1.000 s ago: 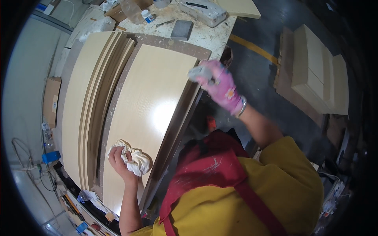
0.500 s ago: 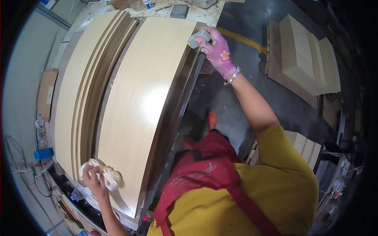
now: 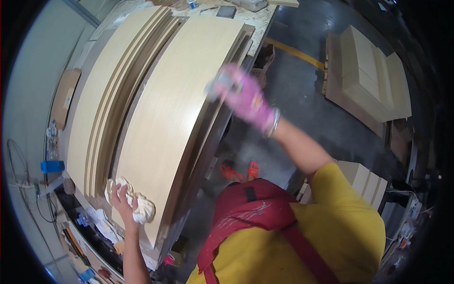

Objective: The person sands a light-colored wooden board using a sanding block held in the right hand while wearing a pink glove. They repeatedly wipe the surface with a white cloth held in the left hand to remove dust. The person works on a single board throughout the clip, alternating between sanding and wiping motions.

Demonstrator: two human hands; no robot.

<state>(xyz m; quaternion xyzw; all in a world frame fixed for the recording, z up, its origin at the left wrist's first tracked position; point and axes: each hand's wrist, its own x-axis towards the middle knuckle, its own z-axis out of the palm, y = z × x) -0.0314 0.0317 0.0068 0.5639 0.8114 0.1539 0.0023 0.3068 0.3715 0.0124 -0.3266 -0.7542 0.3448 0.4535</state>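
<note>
A long, pale wood-grain panel [image 3: 165, 104] lies on a stack at the middle of the workbench. My right hand [image 3: 248, 102], in a pink flowered glove and blurred by motion, is closed round a grey sanding block [image 3: 215, 89] at the panel's right long edge. At the panel's near left corner, my bare left hand [image 3: 124, 204] grips a bunched white cloth [image 3: 143, 210], which rests on the surface. Left of the panel, across a narrow gap, stands a second stack of similar panels [image 3: 101, 90].
Another grey block [image 3: 226, 12] lies on the bench's far end. Pale boards are stacked on a pallet [image 3: 376, 75] at the right, with more boards [image 3: 362, 177] by my right elbow. A blue container [image 3: 52, 166] and cables are at the left. A yellow line [image 3: 298, 54] crosses the floor.
My right hand has brought the sanding block nearer along the panel's right edge. My left hand and the cloth have shifted slightly right in the picture. The whole view has moved a little.
</note>
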